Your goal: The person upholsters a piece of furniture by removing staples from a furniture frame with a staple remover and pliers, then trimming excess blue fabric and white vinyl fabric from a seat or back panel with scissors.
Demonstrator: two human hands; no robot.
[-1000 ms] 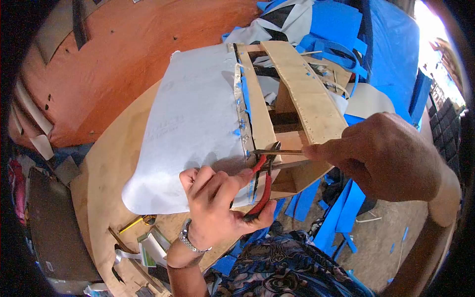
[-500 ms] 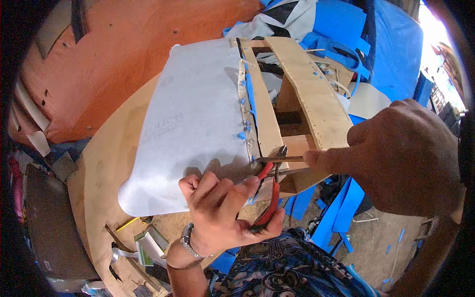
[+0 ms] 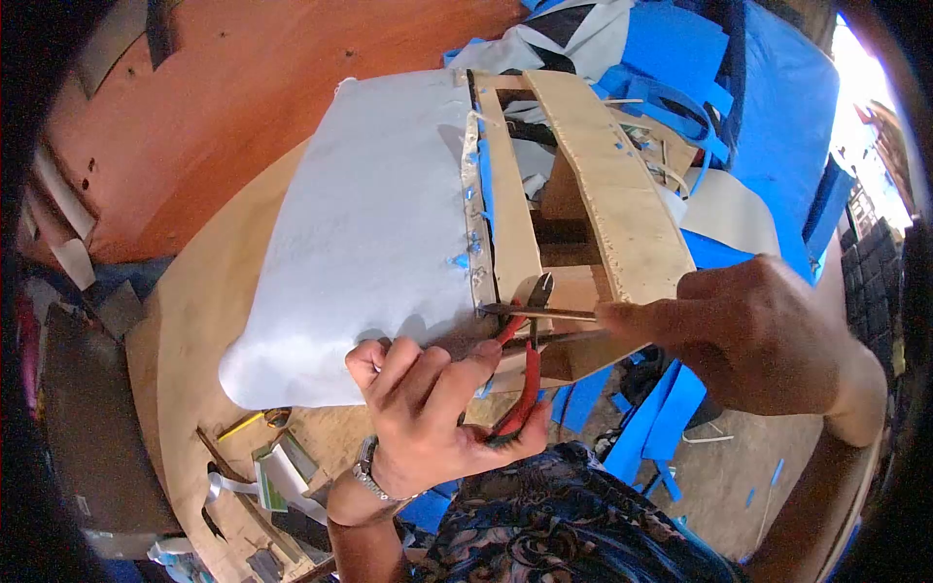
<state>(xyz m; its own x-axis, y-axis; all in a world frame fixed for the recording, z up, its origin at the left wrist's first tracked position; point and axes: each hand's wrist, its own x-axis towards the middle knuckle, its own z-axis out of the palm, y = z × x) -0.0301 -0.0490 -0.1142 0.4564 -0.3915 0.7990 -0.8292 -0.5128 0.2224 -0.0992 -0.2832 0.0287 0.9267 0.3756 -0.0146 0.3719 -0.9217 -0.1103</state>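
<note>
My left hand (image 3: 418,398) is wrapped round the red-handled cutting pliers (image 3: 530,384), whose dark jaws point up beside the wooden frame. My right hand (image 3: 748,330) grips a thin metal tool like a screwdriver (image 3: 544,312), with a finger stretched along its shaft; the handle is hidden in the fist. The tool's tip touches the stapled edge strip (image 3: 476,233) of a white-covered panel (image 3: 360,223). Blue scraps stick out along that strip. Slatted wooden framing (image 3: 603,185) continues to the right, with open gaps between its boards.
Under the panel is a wooden tabletop (image 3: 185,340), with a tape measure (image 3: 277,418) and other small items near its front. Orange-brown material (image 3: 253,87) rises behind. Blue sheets (image 3: 777,126) lie at the back right, and blue strips (image 3: 646,413) hang or lie below.
The tool's tip has shifted slightly left along with the view, staying at the edge strip. My right hand has lowered and tilted; the left still holds the pliers.
</note>
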